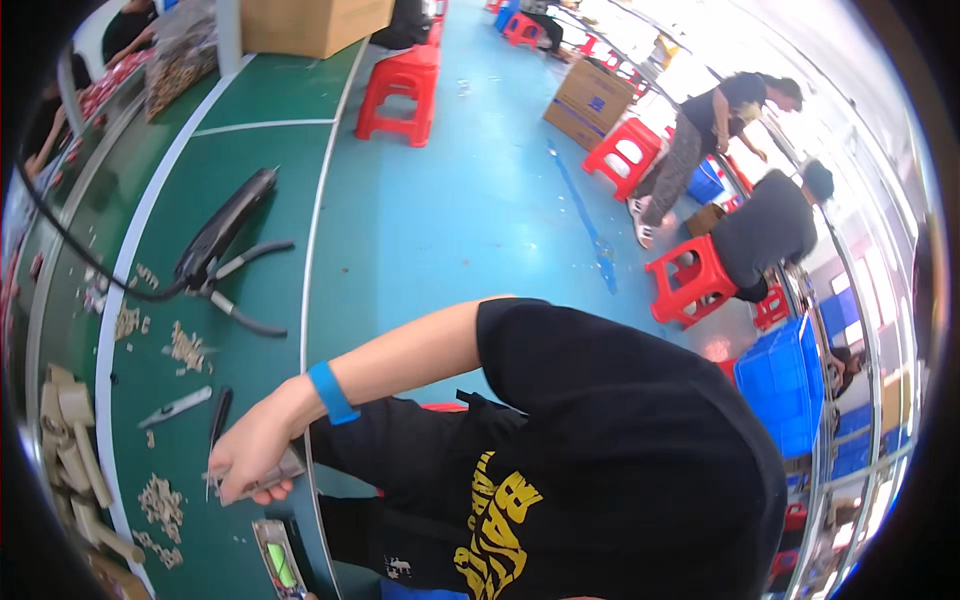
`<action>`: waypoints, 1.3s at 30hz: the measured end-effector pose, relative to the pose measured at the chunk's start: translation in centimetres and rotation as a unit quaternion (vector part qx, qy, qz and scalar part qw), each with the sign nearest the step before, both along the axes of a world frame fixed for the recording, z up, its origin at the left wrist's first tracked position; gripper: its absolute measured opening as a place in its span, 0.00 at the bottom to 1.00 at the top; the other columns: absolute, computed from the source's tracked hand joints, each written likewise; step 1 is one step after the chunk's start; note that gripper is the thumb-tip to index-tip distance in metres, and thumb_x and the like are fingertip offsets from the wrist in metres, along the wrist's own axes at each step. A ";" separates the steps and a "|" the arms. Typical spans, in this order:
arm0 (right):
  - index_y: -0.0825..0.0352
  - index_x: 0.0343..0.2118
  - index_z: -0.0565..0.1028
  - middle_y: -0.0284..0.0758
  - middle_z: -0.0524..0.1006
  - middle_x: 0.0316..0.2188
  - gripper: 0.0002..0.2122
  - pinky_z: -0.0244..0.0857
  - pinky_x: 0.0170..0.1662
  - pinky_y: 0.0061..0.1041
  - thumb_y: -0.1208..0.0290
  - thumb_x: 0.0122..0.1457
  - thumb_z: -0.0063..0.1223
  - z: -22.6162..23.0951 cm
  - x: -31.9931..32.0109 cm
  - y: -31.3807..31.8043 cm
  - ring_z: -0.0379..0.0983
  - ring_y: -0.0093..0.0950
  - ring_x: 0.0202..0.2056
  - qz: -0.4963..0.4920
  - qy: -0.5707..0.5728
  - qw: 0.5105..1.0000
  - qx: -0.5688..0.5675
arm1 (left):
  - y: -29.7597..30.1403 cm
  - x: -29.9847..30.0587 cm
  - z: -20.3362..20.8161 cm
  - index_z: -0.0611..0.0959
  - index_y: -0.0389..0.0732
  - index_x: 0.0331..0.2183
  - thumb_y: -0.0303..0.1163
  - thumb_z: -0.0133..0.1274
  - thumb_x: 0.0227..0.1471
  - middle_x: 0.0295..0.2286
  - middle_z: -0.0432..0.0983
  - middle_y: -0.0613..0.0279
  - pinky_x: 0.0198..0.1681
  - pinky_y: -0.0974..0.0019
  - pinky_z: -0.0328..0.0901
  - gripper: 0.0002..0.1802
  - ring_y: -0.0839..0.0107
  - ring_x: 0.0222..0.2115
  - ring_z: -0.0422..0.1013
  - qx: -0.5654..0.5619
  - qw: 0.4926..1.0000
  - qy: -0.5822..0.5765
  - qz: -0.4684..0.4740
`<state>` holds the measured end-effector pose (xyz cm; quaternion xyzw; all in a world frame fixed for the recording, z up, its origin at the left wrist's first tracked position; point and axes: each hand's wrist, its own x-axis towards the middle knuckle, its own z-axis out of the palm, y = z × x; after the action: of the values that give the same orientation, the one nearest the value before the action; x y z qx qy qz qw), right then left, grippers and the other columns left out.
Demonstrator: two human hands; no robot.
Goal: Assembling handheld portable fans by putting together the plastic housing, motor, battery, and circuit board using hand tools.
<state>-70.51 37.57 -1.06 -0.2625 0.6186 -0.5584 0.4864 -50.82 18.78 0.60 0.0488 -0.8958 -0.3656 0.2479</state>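
Note:
My right hand [252,455] is curled at the green worktable's [240,365] near edge, closed around a flat grey piece [290,465]; most of that piece is covered by the fingers. A slim black-handled tool [221,412] runs along its fingertips, and I cannot tell whether they grip it. Just below lies an open grey casing [268,537] with a bright green cylinder [282,565] inside. Only a sliver of my left hand [311,596] shows at the lower rim, beside this casing. A light grey pen-shaped tool [175,408] lies near the black handle.
Piles of small pale pieces [160,508] dot the table. A corded black power tool [225,225] lies beyond, with pliers [250,315] against it. Beige tubular parts [75,440] line the left edge. A cardboard box [310,25], red stools [398,95] and people [715,125] are farther off.

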 end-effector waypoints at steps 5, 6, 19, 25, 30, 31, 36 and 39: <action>0.67 0.49 0.69 0.35 0.77 0.25 0.14 0.70 0.22 0.21 0.65 0.66 0.41 2.1 1.7 0.7 0.74 0.20 0.22 -0.030 0.044 0.997 0.050 | -1.6 2.0 -1.2 0.76 0.34 0.37 0.18 0.62 0.35 0.35 0.71 0.55 0.47 0.61 0.62 0.22 0.60 0.38 0.68 -0.004 1.000 -0.023 -0.005; 0.65 0.49 0.69 0.33 0.77 0.24 0.14 0.68 0.22 0.19 0.64 0.66 0.41 2.3 1.7 1.9 0.73 0.18 0.21 -0.032 0.074 0.995 0.066 | -0.4 1.3 -1.1 0.76 0.35 0.37 0.18 0.62 0.35 0.34 0.71 0.56 0.46 0.63 0.62 0.21 0.62 0.37 0.68 0.013 0.999 -0.037 -0.005; 0.68 0.52 0.67 0.38 0.72 0.35 0.24 0.63 0.35 0.26 0.64 0.54 0.58 7.8 6.1 -0.6 0.70 0.30 0.33 0.090 0.369 0.924 0.049 | -0.3 2.9 0.7 0.81 0.41 0.36 0.23 0.70 0.26 0.36 0.74 0.59 0.36 0.62 0.70 0.27 0.60 0.35 0.73 0.083 0.996 -0.030 0.031; 0.68 0.45 0.75 0.38 0.77 0.39 0.23 0.67 0.39 0.33 0.71 0.42 0.65 6.7 7.3 -3.5 0.74 0.37 0.38 0.163 0.604 0.778 -0.047 | -0.2 2.9 0.5 0.80 0.42 0.40 0.23 0.71 0.25 0.38 0.73 0.59 0.36 0.62 0.71 0.32 0.59 0.36 0.73 0.091 0.995 -0.021 0.027; 0.68 0.40 0.77 0.34 0.78 0.37 0.21 0.67 0.39 0.31 0.70 0.39 0.65 6.1 8.1 -4.4 0.75 0.34 0.38 0.155 0.589 0.792 -0.048 | -0.3 2.9 0.3 0.79 0.37 0.39 0.34 0.75 0.21 0.38 0.73 0.56 0.38 0.64 0.69 0.37 0.63 0.37 0.73 0.097 0.995 -0.002 0.021; 0.68 0.40 0.77 0.34 0.78 0.37 0.21 0.67 0.39 0.31 0.70 0.39 0.65 5.8 8.3 -4.4 0.75 0.34 0.38 0.154 0.587 0.793 -0.046 | -0.2 3.0 0.3 0.79 0.37 0.39 0.34 0.75 0.21 0.38 0.73 0.56 0.38 0.64 0.69 0.37 0.63 0.37 0.73 0.099 0.995 -0.004 0.020; 0.65 0.40 0.78 0.32 0.78 0.36 0.21 0.67 0.36 0.29 0.70 0.38 0.65 4.6 8.3 -4.4 0.75 0.32 0.34 0.127 0.588 0.796 -0.063 | -0.2 2.7 0.3 0.80 0.36 0.38 0.37 0.75 0.21 0.38 0.73 0.55 0.38 0.64 0.69 0.36 0.62 0.36 0.73 0.055 0.998 -0.025 0.031; 0.62 0.40 0.79 0.31 0.77 0.35 0.22 0.66 0.35 0.29 0.69 0.37 0.66 4.4 7.7 -4.5 0.74 0.32 0.33 0.133 0.561 0.815 -0.065 | -0.2 2.6 0.6 0.80 0.36 0.37 0.38 0.75 0.22 0.37 0.73 0.55 0.37 0.64 0.69 0.35 0.61 0.36 0.73 0.050 0.997 -0.048 0.036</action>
<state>-62.79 33.09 3.39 -0.6408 0.7056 -0.2830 0.1064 -48.27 18.60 1.22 0.1110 -0.8849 -0.3979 0.2153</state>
